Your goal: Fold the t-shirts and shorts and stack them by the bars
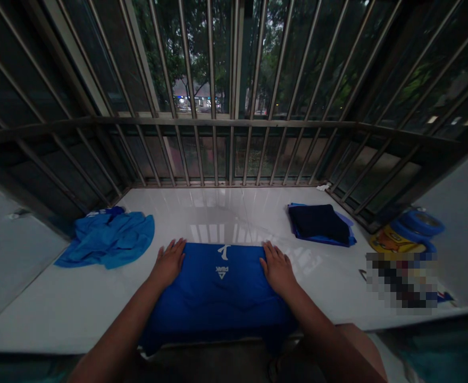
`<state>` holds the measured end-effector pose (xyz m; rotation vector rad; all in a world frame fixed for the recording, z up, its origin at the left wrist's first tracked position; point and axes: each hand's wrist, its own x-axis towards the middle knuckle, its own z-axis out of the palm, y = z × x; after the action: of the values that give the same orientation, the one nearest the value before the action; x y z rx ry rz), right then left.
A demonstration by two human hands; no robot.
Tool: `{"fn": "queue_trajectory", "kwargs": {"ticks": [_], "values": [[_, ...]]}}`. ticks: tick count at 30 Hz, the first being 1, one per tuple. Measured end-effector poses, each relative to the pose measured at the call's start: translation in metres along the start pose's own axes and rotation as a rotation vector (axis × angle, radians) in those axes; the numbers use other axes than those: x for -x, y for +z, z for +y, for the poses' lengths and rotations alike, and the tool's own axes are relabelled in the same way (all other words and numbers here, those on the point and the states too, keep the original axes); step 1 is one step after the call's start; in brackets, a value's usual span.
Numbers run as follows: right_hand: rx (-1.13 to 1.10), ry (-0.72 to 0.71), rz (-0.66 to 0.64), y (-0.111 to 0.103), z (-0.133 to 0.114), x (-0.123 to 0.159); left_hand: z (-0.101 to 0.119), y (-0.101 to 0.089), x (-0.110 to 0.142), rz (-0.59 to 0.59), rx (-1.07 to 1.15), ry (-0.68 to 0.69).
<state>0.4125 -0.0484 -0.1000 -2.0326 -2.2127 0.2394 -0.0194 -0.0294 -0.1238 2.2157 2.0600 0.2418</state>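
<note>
A blue garment with white printing, likely a sports shirt, lies spread on the white ledge, its near end hanging over the front edge. My left hand rests flat at its far left corner, fingers stretched out. At the far right corner my right hand lies likewise, fingers extended over the cloth's edge. A crumpled bright blue garment is heaped to the left. On the right sits a stack of folded clothes, with a dark navy piece on top of blue ones.
Metal window bars rise along the far side of the white ledge. A yellow and blue container stands at the right wall, with a blurred-out item in front of it. Walls close off both sides.
</note>
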Motion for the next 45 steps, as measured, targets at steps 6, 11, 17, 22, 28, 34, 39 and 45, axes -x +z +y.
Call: {"fn": "queue_trajectory", "kwargs": {"ticks": [6,11,17,22,28,34,39,45], "values": [[-0.044,-0.028,-0.161,-0.039,0.028,-0.051,-0.016,-0.045,-0.056,-0.226,0.11,0.128],[-0.065,-0.004,-0.184,-0.07,0.031,-0.111,-0.011,-0.077,-0.109,-0.243,0.123,0.071],[-0.128,0.001,0.141,-0.121,0.027,-0.15,0.005,-0.12,-0.145,0.057,0.127,0.014],[-0.209,-0.132,0.296,-0.129,0.042,-0.105,0.011,-0.123,-0.097,0.256,0.209,0.058],[-0.297,-0.209,0.183,-0.068,0.083,-0.026,0.013,-0.049,0.01,0.22,0.4,0.148],[-0.302,-0.206,0.072,-0.047,0.091,-0.02,0.023,-0.017,0.036,0.084,0.442,0.15],[-0.312,-0.171,0.093,-0.072,0.076,-0.081,0.024,-0.062,-0.023,0.016,0.472,0.026],[-0.286,-0.026,0.283,-0.1,0.051,-0.164,0.025,-0.112,-0.117,0.212,0.399,-0.142]]}}
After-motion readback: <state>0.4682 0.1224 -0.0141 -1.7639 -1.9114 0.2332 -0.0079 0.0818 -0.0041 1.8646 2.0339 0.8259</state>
